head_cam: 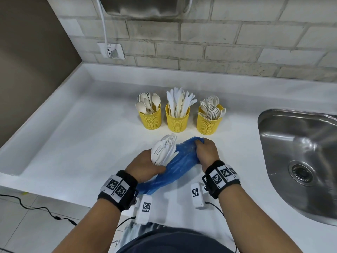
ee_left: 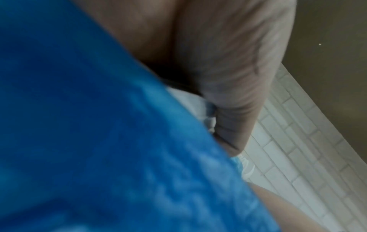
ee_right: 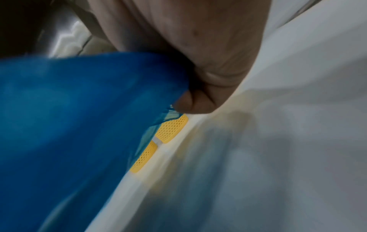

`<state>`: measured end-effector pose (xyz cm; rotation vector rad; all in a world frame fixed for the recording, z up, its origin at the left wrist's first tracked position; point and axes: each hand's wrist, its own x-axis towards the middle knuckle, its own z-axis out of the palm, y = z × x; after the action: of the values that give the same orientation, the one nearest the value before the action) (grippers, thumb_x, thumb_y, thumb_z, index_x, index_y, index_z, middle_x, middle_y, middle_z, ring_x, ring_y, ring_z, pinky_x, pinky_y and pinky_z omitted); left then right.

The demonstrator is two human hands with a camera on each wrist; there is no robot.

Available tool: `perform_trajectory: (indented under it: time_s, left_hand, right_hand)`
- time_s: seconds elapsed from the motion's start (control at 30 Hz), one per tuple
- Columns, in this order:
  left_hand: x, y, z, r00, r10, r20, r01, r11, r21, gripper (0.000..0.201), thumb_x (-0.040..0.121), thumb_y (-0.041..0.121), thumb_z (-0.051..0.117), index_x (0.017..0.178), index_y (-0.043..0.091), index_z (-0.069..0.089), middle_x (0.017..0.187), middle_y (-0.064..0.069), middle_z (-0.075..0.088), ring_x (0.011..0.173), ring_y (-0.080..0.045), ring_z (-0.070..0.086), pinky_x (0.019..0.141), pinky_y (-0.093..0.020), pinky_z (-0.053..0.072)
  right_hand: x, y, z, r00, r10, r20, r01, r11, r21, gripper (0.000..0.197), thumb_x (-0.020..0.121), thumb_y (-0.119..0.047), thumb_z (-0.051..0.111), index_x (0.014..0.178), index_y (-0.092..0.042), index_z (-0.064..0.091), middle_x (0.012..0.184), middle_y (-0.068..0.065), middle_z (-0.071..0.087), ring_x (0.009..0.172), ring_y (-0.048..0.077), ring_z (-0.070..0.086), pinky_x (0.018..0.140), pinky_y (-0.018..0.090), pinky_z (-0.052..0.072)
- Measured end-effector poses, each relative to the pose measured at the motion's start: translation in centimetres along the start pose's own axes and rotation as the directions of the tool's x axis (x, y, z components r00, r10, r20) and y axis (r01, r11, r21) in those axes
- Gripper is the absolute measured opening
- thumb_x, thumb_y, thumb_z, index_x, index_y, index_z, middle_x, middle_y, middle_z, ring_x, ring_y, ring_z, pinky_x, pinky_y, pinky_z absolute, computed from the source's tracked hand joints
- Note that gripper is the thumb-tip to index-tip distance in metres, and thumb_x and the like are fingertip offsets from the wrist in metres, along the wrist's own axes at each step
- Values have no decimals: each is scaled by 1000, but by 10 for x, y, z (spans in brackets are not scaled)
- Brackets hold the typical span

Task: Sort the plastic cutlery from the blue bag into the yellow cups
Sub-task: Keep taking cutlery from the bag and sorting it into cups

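Three yellow mesh cups stand in a row on the white counter: the left cup [head_cam: 150, 117] holds spoons, the middle cup [head_cam: 177, 119] knives, the right cup [head_cam: 209, 123] forks. In front of them lies the crumpled blue bag [head_cam: 179, 161]. A bundle of white cutlery [head_cam: 164, 149], forks and spoons mixed, sticks out of its left end. My left hand [head_cam: 145, 166] grips that bundle together with the bag below it. My right hand [head_cam: 207, 152] clutches the bag's far right edge. Blue plastic [ee_left: 99, 141] fills the left wrist view, and the bag [ee_right: 79, 117] covers much of the right wrist view, with two cups [ee_right: 170, 130] behind it.
A steel sink [head_cam: 299, 161] is set into the counter at the right. A wall socket [head_cam: 111, 51] with a white cable sits on the brick wall behind. The counter's raised rim [head_cam: 45, 115] runs along the left. A black cable [head_cam: 36, 209] lies on the floor.
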<state>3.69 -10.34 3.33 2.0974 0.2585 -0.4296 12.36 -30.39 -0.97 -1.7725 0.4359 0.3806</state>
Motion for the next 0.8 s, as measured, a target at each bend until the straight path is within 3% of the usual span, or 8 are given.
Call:
perform_trajectory:
  time_s: [0.03, 0.1, 0.2, 0.27, 0.4, 0.53, 0.67, 0.8]
  left_hand:
    - [0, -1, 0, 1000, -6, 6, 6, 1000, 17, 32, 79, 11, 75, 104, 28, 65, 94, 10, 70, 88, -11, 64, 68, -21, 47]
    - [0, -2, 1, 1000, -18, -11, 17, 1000, -21, 36, 79, 9, 74, 109, 25, 65, 96, 10, 70, 89, -9, 65, 68, -21, 47]
    - [-1, -1, 0, 1000, -22, -11, 21, 995, -95, 37, 79, 5, 73, 108, 26, 64, 92, 13, 70, 85, -4, 64, 67, -18, 47]
    - [-2, -3, -3, 1000, -17, 23, 19, 994, -105, 36, 79, 3, 73, 107, 26, 66, 90, 13, 72, 82, -2, 65, 68, -17, 48]
    - [-3, -5, -4, 997, -26, 71, 36, 990, -139, 41, 75, 6, 80, 107, 28, 68, 92, 16, 76, 83, 2, 69, 73, -18, 50]
    - [1, -4, 1, 998, -43, -38, 38, 992, -122, 35, 73, 9, 84, 101, 23, 70, 89, 12, 75, 80, -1, 66, 68, -19, 49]
    - [2, -5, 3, 977, -91, -195, 47, 974, -220, 20, 76, 6, 78, 89, 19, 72, 83, 5, 74, 74, -11, 67, 62, -21, 50]
    - [2, -7, 0, 959, -142, -244, 41, 926, -375, 19, 80, 3, 76, 91, 18, 73, 84, 1, 76, 77, -14, 70, 61, -19, 53]
  right_hand:
    - [-1, -4, -3, 998, 41, 57, -45, 996, 74, 15, 92, -24, 55, 91, -19, 68, 104, 13, 73, 101, 37, 69, 93, 55, 58]
    - [-8, -9, -7, 964, 88, 253, -125, 983, 133, 22, 93, -32, 64, 108, -16, 71, 105, 14, 77, 98, 34, 73, 86, 50, 60]
    - [-18, -10, -9, 913, -12, 407, -31, 995, 98, 23, 93, -20, 73, 112, -7, 72, 106, 17, 77, 97, 30, 74, 83, 44, 60]
    - [-17, -8, -8, 933, -56, 357, -12, 983, 185, 12, 95, -7, 69, 106, -2, 71, 101, 19, 76, 89, 29, 74, 76, 39, 62]
    - [-16, -10, -1, 953, -17, 303, -61, 967, 247, 10, 99, -6, 61, 105, -5, 69, 92, 13, 75, 82, 24, 72, 67, 35, 59]
    - [-19, -7, 7, 951, 36, 306, -120, 958, 260, 17, 103, -9, 52, 107, -8, 69, 99, 14, 73, 88, 26, 71, 73, 39, 59]
    - [-20, -7, 7, 957, 43, 287, -126, 952, 280, 21, 103, -8, 48, 103, -13, 68, 101, 11, 74, 91, 25, 71, 72, 39, 59]
    - [-15, -2, 7, 971, 92, 222, -147, 958, 246, 25, 103, -10, 47, 121, -8, 64, 115, 17, 71, 97, 28, 69, 68, 39, 59]
